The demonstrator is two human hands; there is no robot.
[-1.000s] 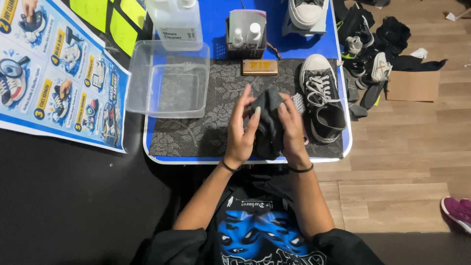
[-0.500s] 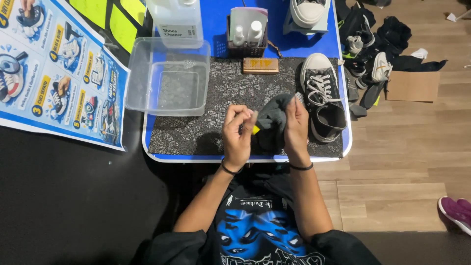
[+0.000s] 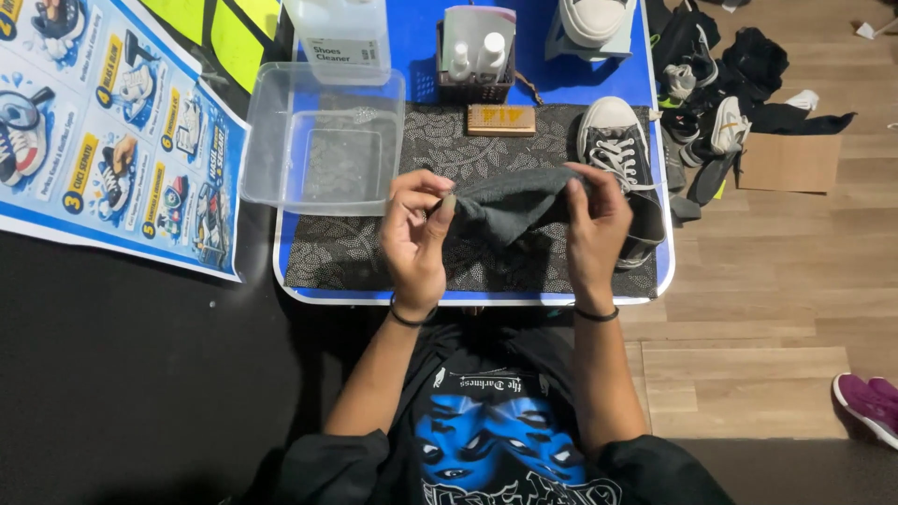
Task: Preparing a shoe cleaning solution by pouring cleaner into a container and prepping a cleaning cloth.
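Both hands, left hand and right hand, pinch the grey cloth taut above the tabletop; even tension keeps it flat.

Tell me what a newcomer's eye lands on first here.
Both hands, left hand and right hand, stretch a dark grey cloth above the patterned mat at the centre. Right of it lies a black high-top sneaker; to the left stands an empty clear plastic tub.
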